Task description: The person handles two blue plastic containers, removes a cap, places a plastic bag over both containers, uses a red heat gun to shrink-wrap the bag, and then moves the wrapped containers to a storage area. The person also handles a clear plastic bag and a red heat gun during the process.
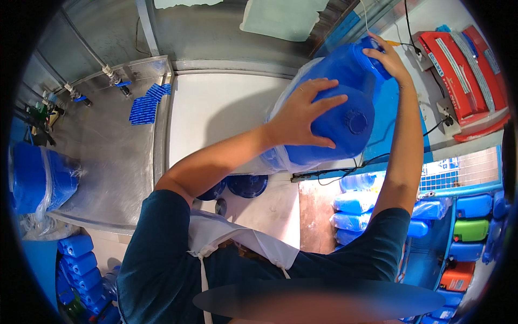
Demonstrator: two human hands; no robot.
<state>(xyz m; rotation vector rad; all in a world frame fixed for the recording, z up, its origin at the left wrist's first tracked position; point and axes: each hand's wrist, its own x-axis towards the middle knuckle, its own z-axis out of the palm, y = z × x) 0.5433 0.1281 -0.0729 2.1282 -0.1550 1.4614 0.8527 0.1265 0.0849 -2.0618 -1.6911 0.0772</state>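
A large blue plastic water container [344, 117], partly wrapped in clear film, stands on the white surface in front of me. My left hand [305, 111] lies with fingers spread against its blue body. At the container's far upper end, my right hand [382, 56] is closed round the blue cap [370, 54] on the neck. A smaller round blue plug [356, 121] sits on the shoulder nearer to me.
A steel counter [117, 162] with valved pipes stands at left, bearing blue printed strips [145, 108]. Another blue container [44, 178] is at far left. Red packages [461, 77], wall sockets and black cables are at right. Blue containers [352, 202] are stacked below right.
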